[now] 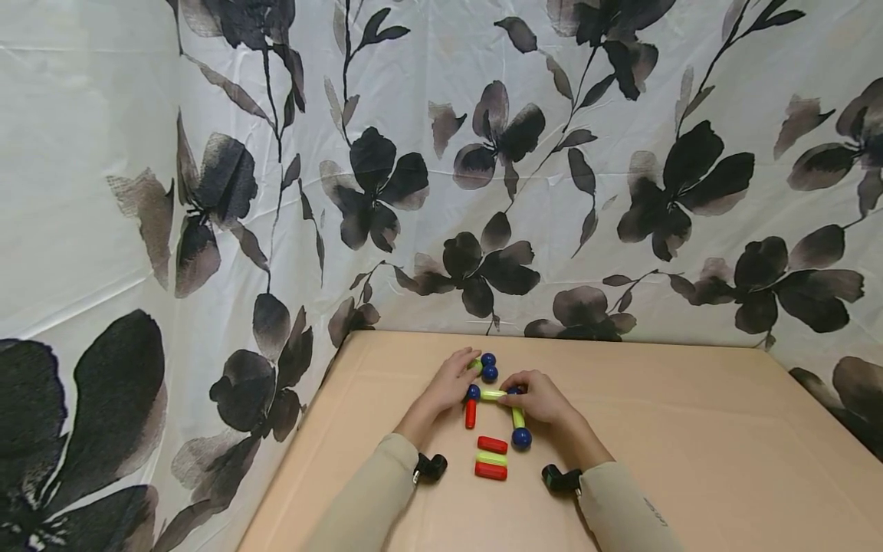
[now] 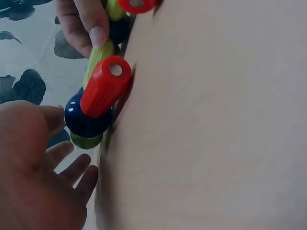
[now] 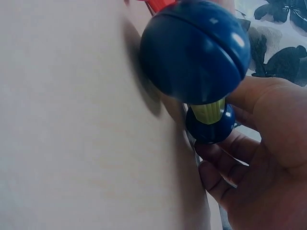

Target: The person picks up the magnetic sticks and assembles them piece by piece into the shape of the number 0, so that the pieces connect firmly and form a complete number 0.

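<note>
A magnetic building-toy frame lies on the table. Its yellow-green crossbar (image 1: pixel 492 395) joins a blue ball (image 1: pixel 473 392) on the left to a blue ball (image 3: pixel 211 125) on the right. From the left ball a red rod (image 1: pixel 471 414) points toward me; a yellow-green rod (image 1: pixel 518 418) runs from the right ball to a larger-looking blue ball (image 1: pixel 521 438). My right hand (image 1: pixel 541 395) pinches the right ball, its thumb against the crossbar's end. My left hand (image 1: pixel 451 381) has spread, relaxed fingers, the thumb right at the left ball (image 2: pixel 79 117).
Beyond the left fingertips are two loose blue balls (image 1: pixel 489 366) and a partly hidden yellow-green rod (image 1: pixel 476 365). Nearer me, a red rod (image 1: pixel 493 445), a yellow-green rod (image 1: pixel 491 458) and another red rod (image 1: pixel 490 472) lie side by side. A flowered curtain (image 1: pixel 428 307) hangs behind the table (image 1: pixel 690 429).
</note>
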The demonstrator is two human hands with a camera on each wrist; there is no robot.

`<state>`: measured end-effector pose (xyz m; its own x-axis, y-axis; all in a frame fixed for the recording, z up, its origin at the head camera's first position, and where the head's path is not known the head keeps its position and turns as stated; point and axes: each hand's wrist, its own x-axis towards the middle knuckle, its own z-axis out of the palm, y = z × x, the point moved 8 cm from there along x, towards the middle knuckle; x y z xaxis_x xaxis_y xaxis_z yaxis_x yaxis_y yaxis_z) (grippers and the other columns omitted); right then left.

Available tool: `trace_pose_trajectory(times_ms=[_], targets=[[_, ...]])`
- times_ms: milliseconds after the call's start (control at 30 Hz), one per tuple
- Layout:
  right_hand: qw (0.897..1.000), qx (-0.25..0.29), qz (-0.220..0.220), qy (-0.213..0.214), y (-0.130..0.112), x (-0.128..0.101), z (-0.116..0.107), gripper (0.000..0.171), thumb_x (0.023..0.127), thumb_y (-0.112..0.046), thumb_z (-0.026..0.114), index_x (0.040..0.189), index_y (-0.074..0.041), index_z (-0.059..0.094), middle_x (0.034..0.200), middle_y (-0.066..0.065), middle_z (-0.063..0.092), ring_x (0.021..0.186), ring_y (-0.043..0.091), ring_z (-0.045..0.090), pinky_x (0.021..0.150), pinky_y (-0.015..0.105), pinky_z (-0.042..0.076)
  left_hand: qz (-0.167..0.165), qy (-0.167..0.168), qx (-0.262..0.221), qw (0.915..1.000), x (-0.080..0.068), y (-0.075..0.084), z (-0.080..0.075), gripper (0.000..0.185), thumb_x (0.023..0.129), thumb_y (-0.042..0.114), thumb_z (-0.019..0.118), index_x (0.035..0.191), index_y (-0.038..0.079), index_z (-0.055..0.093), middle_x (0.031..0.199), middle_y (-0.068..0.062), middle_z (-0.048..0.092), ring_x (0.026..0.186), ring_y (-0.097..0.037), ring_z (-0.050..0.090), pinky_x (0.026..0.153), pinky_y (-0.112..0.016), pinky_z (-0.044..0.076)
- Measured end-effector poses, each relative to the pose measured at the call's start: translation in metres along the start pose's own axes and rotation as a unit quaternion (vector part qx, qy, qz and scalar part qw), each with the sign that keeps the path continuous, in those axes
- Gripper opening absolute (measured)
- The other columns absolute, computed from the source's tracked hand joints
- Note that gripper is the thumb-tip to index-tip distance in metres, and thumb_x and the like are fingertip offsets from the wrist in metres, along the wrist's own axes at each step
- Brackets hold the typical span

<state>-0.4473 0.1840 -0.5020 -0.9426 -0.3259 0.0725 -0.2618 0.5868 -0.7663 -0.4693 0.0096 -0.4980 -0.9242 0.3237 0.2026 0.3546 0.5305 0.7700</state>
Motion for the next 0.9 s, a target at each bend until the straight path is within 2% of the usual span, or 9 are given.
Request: trace_pose_trajectory(times_ms=[100, 267, 433, 633, 733, 900], targets=[[1.000, 0.003, 0.001, -0.003, 0.001, 0.000, 0.000, 0.011, 0.091, -0.021, 0.082, 0.099, -0.014, 0.080, 0.092, 0.000, 0.069, 0.087, 0.020, 0.054, 0.078, 0.034, 0.042, -0.002, -0.010, 0.016, 0.9998, 0.003, 0.000, 0.003, 0.043, 0.111, 0.019, 0.048, 0.151, 0.005, 0.053, 0.157, -0.019, 0.048, 0.149, -0.037, 0.042, 0.122, -0.055, 0.033], [1.000, 0.002, 0.005, -0.002, 0.004, -0.001, 0.001, 0.012, 0.091, -0.022, 0.082, 0.100, -0.014, 0.080, 0.093, 0.001, 0.069, 0.087, 0.020, 0.054, 0.078, 0.033, 0.041, -0.028, 0.005, 0.016, 0.9995, 0.006, -0.002, 0.002, 0.037, 0.110, 0.018, 0.051, 0.144, 0.006, 0.058, 0.142, -0.017, 0.060, 0.129, -0.031, 0.057, 0.114, -0.051, 0.044], [1.000, 0.001, 0.003, -0.005, 0.003, -0.001, 0.002, 0.010, 0.091, -0.020, 0.081, 0.100, -0.015, 0.080, 0.093, 0.001, 0.068, 0.088, 0.021, 0.054, 0.078, 0.034, 0.042, -0.056, 0.024, 0.011, 0.9981, 0.006, -0.005, -0.001, 0.031, 0.109, 0.017, 0.055, 0.138, 0.007, 0.060, 0.133, -0.012, 0.065, 0.116, -0.026, 0.060, 0.107, -0.047, 0.049], [1.000, 0.002, 0.005, -0.004, 0.003, -0.001, 0.002, 0.008, 0.091, -0.020, 0.082, 0.099, -0.017, 0.080, 0.092, 0.000, 0.068, 0.089, 0.021, 0.054, 0.080, 0.035, 0.042, -0.059, 0.046, 0.015, 0.9971, 0.002, -0.010, -0.008, 0.024, 0.106, 0.014, 0.060, 0.129, 0.009, 0.062, 0.122, -0.009, 0.068, 0.108, -0.023, 0.061, 0.102, -0.045, 0.051], [1.000, 0.004, 0.007, -0.007, 0.004, 0.000, 0.003, 0.008, 0.091, -0.020, 0.081, 0.099, -0.017, 0.080, 0.093, 0.000, 0.068, 0.089, 0.021, 0.054, 0.080, 0.035, 0.043, -0.051, 0.054, -0.003, 0.9972, -0.002, -0.013, -0.014, 0.024, 0.106, 0.016, 0.060, 0.129, 0.009, 0.061, 0.123, -0.010, 0.066, 0.107, -0.023, 0.061, 0.100, -0.045, 0.051], [1.000, 0.003, 0.013, -0.006, 0.003, -0.001, 0.002, 0.008, 0.091, -0.020, 0.081, 0.099, -0.018, 0.080, 0.093, 0.000, 0.067, 0.090, 0.021, 0.054, 0.080, 0.035, 0.042, -0.044, 0.066, -0.061, 0.9950, -0.013, -0.022, -0.025, 0.031, 0.107, 0.019, 0.060, 0.135, 0.007, 0.058, 0.130, -0.011, 0.062, 0.108, -0.023, 0.062, 0.097, -0.042, 0.053]])
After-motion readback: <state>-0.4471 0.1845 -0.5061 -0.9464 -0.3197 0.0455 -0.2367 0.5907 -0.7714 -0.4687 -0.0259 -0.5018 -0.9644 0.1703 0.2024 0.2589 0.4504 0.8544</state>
